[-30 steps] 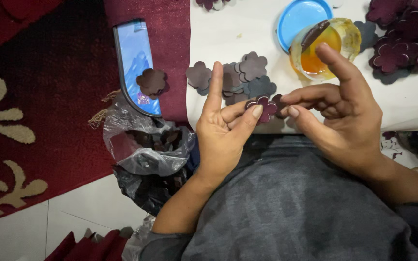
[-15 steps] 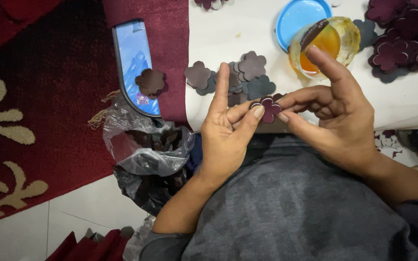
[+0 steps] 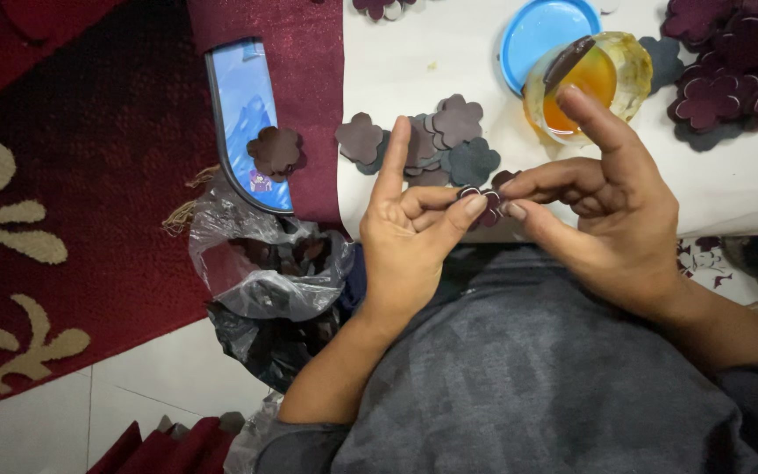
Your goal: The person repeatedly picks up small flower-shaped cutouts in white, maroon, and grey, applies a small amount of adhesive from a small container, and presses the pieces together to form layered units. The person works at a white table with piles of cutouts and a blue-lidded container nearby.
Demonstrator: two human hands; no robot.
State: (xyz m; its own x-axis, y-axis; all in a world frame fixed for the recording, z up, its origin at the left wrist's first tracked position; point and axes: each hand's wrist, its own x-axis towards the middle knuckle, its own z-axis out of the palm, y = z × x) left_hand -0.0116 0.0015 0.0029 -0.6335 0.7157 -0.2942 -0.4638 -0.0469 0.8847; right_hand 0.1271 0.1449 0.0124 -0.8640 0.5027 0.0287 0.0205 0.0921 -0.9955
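While both hands pinch it, my left hand [image 3: 410, 233] and right hand [image 3: 611, 206] clamp one small dark-maroon flower-shaped cutout [image 3: 484, 206] over the white counter [image 3: 449, 53] edge. Possibly two layers. Loose flower pile [image 3: 436, 140] untouched; amber glue jar [image 3: 585, 83] open.

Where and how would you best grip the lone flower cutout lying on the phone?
Probably by its scalloped rim. The flower cutout lies flat on the phone, apart from the pile of cutouts, so nothing crowds it. Come from above with thumb and forefinger on opposite petals, lifting one edge first. Both the left hand and right hand are busy pinching a small flower piece.
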